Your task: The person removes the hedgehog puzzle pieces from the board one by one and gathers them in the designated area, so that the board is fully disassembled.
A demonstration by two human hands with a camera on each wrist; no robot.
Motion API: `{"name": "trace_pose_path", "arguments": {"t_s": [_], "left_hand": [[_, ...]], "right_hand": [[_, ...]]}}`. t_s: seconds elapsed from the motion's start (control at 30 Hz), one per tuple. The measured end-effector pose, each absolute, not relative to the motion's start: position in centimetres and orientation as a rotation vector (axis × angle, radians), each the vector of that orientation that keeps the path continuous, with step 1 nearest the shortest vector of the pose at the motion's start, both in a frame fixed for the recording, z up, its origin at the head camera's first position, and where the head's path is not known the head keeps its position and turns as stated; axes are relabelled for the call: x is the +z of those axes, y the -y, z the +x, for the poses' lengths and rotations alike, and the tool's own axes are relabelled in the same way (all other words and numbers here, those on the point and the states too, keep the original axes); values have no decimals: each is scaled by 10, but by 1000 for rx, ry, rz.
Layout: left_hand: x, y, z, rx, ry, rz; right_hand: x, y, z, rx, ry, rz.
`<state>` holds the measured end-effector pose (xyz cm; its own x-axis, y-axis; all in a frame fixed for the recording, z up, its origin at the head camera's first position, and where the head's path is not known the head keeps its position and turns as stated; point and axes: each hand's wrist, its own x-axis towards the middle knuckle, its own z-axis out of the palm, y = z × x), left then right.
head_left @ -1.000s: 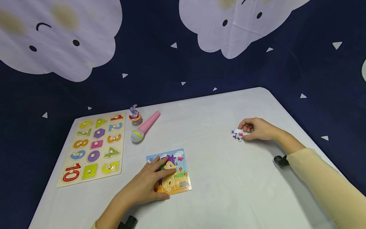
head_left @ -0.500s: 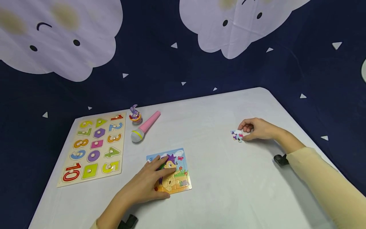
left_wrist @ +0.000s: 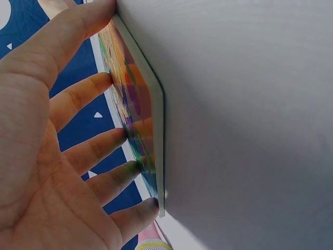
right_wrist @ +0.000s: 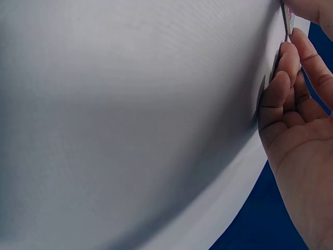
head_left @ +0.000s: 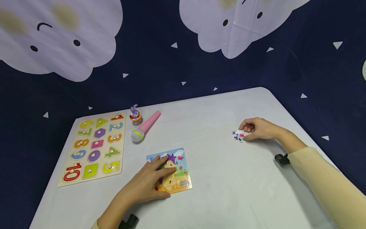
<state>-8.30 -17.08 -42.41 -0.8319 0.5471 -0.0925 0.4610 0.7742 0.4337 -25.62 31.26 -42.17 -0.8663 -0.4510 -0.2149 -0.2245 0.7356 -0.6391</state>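
My left hand [head_left: 147,182] lies spread over a square jigsaw puzzle [head_left: 183,170] with a purple-haired cartoon animal on it. In the left wrist view the fingertips touch the face of the puzzle [left_wrist: 140,94] and the thumb reaches its edge. Part of the picture is hidden under the hand. Off to the right, my right hand [head_left: 258,128] pinches a small puzzle piece [head_left: 238,135] between thumb and index finger, low over the white table. The piece shows white, light blue and purple. Its thin edge appears at the top of the right wrist view, beside the curled other fingers.
A wooden number and shape board [head_left: 92,149] lies at the table's left. Between it and the puzzle's far side are a pink toy microphone [head_left: 145,126] and a small purple bunny figure [head_left: 135,114]. The white table [head_left: 211,197] ends at a dark blue cloth backdrop [head_left: 154,63].
The puzzle piece in the right hand has tilted slightly. Both hands otherwise stay where they were.
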Motion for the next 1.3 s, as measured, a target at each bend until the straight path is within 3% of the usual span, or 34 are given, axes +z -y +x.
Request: {"name": "trace_pose_path", "arguments": {"t_s": [0.8, 1.3], "left_hand": [[-421, 179, -84, 630, -2754, 733], [-423, 200, -77, 608, -2783, 683]], "right_hand": [[-407, -304, -258, -928, -2580, -513], [-387, -204, -228, -926, -2603, -675]]}}
